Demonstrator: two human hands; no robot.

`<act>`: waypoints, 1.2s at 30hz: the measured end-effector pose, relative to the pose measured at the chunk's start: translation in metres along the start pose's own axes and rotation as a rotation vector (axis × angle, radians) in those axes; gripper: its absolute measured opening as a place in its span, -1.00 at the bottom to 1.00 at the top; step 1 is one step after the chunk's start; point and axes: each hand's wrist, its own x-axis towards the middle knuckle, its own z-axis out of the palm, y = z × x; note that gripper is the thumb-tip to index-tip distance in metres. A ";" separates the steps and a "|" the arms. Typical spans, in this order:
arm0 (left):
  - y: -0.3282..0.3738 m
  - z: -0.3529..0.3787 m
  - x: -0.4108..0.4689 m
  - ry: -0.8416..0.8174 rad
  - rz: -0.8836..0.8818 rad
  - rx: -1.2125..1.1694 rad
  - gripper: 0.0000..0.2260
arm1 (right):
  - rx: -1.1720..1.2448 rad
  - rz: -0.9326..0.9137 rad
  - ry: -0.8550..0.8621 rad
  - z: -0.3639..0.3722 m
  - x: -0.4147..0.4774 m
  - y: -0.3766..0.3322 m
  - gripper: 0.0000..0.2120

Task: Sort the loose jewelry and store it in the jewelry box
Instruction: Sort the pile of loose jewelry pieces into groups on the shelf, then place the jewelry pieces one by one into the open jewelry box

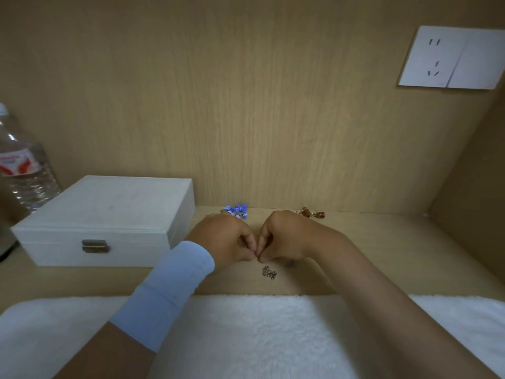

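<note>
A white wooden jewelry box (106,214) with a metal clasp stands shut on the left of the wooden desk. My left hand (224,239) and my right hand (284,236) meet at mid-desk, fingertips pinched together on a tiny piece of jewelry too small to make out. A small silver piece (269,272) lies just below the fingertips. Another dark piece (290,264) sits partly under my right hand. Blue bow-shaped jewelry (237,210) lies behind my left hand, and amber-brown jewelry (313,213) lies behind my right hand, both by the back panel.
A clear water bottle (23,165) stands at the far left behind the box. A white fluffy cloth (259,332) covers the desk's front edge. A wall socket (451,57) is on the back panel at upper right. A side panel closes the right.
</note>
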 end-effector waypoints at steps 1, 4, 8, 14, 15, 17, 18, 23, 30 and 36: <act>0.001 0.002 0.000 0.017 0.031 0.050 -0.90 | -0.004 -0.004 0.002 0.001 0.000 0.000 -0.89; 0.002 0.007 0.001 0.022 0.076 0.131 -0.88 | 0.031 0.008 0.004 0.002 0.000 0.001 -0.88; 0.001 0.009 0.002 0.018 0.069 0.142 -0.87 | 0.079 0.016 0.002 -0.002 -0.003 0.002 -0.84; 0.001 -0.023 -0.012 0.155 0.014 0.018 -0.89 | 0.096 -0.014 0.130 -0.022 -0.015 -0.014 -0.89; -0.003 -0.032 -0.019 0.206 0.004 0.005 -0.91 | 0.095 -0.029 0.160 -0.025 -0.016 -0.022 -0.88; -0.014 -0.050 -0.035 0.338 -0.018 -0.004 -0.93 | 0.068 -0.083 0.224 -0.028 -0.015 -0.041 -0.85; -0.022 -0.058 -0.045 0.419 -0.034 -0.006 -0.95 | 0.045 -0.112 0.258 -0.028 -0.013 -0.052 -0.82; -0.061 -0.077 -0.102 0.778 -0.274 -0.006 -0.88 | -0.045 -0.243 0.392 -0.012 0.003 -0.116 -0.62; -0.099 -0.054 -0.144 0.408 -0.831 -0.205 -0.88 | -0.271 -0.244 0.263 0.029 0.029 -0.176 -0.41; -0.102 -0.034 -0.143 0.650 -0.878 -0.354 -0.70 | -0.255 -0.196 0.197 0.058 0.049 -0.178 -0.34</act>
